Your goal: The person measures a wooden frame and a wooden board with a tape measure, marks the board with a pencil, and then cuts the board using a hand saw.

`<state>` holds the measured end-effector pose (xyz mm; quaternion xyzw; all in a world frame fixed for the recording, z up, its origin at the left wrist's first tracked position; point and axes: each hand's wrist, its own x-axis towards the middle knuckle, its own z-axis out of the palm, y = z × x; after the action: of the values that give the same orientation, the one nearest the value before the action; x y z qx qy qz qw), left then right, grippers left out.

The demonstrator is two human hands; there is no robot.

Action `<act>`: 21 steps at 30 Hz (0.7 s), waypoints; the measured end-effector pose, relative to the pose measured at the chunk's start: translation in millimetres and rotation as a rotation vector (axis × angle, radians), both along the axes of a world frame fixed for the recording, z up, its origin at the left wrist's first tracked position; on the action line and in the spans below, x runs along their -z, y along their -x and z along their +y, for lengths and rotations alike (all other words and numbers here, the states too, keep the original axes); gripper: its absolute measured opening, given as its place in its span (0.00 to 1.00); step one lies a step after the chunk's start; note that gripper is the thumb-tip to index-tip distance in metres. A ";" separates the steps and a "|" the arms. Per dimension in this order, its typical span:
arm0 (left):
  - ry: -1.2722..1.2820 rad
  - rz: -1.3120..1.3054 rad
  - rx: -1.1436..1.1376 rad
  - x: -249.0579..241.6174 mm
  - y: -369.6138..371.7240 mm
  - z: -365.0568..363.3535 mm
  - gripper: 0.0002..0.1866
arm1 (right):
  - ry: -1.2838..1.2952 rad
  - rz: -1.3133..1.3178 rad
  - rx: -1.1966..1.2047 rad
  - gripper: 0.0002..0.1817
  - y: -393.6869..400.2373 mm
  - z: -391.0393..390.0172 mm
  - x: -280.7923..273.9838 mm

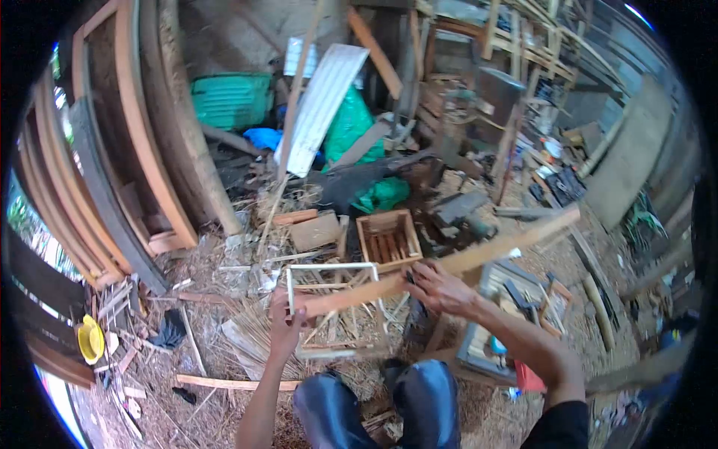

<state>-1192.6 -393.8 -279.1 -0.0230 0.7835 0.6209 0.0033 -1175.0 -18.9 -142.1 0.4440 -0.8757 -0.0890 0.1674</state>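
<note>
Dark, shiny-trousered knees (426, 400) lie nearest. The left hand (287, 322) closes on one end of a long, pale-brown wooden plank (516, 242), raised aslant; the right hand's (443, 290) fingers curl over its middle. Loosened fingers could let its far end drop.

You wear a black sleeve (559, 429) ending near your right elbow (572, 378), forearm (520, 337) bare below it, and dark blue-grey trousers (428, 404) with a glossy sheen.
</note>
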 end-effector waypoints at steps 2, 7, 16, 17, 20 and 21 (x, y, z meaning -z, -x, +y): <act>0.131 0.085 -0.064 17.9 4.3 7.1 0.25 | -0.015 0.025 0.100 0.22 -19.1 10.2 -22.5; 0.447 0.144 -0.210 5.6 2.4 28.3 0.35 | 0.127 0.137 0.277 0.25 -85.4 30.7 -83.8; 0.377 0.377 0.536 -145.3 -40.3 144.0 0.24 | 0.195 0.302 0.333 0.27 -167.9 41.5 -130.1; 0.201 0.275 0.737 -177.1 -66.1 168.8 0.29 | 0.272 0.324 0.292 0.27 -164.3 40.3 -137.1; -0.159 0.796 0.876 -216.3 -96.7 251.1 0.34 | 0.457 0.300 0.238 0.27 -155.7 23.3 -178.0; -0.266 0.739 0.879 -235.0 -104.0 272.1 0.32 | 0.556 0.258 0.213 0.28 -151.0 15.2 -197.6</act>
<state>-1088.6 -121.7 -44.2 0.5225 0.5843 0.6209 -0.0103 -1024.0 -3.7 55.5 0.2723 -0.8796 0.0808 0.3816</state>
